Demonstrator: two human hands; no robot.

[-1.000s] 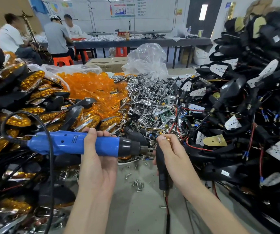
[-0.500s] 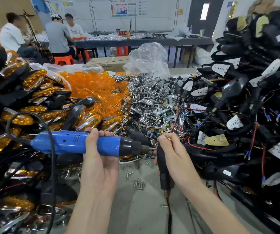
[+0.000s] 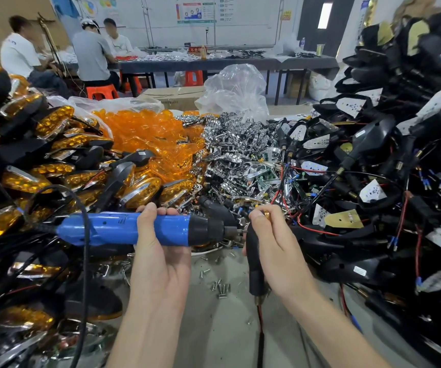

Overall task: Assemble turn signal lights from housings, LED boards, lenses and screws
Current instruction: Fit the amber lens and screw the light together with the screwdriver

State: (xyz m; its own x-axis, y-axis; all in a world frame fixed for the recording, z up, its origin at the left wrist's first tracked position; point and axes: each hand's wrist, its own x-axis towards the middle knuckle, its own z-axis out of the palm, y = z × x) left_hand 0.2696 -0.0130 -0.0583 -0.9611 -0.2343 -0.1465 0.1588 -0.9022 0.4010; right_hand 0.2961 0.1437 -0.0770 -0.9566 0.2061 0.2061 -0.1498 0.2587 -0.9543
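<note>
My left hand (image 3: 161,251) grips a blue electric screwdriver (image 3: 123,228) held level, its black nose and bit pointing right. The bit meets the top of a black turn signal housing (image 3: 254,264) that my right hand (image 3: 275,248) grips upright, with its stem and red wire hanging down. Loose screws (image 3: 220,288) lie on the grey table between my forearms. Orange lenses (image 3: 145,134) are heaped behind the screwdriver, and chrome reflectors (image 3: 240,144) beside them.
Finished amber lights (image 3: 41,166) pile up on the left. Black housings with LED boards and wires (image 3: 373,181) tower on the right. A clear plastic bag (image 3: 235,88) and a cardboard box (image 3: 174,98) sit behind. Three people sit at a far table (image 3: 214,62).
Both hands hold the same grips; the screwdriver and the housing have stayed almost in place, bit against the housing.
</note>
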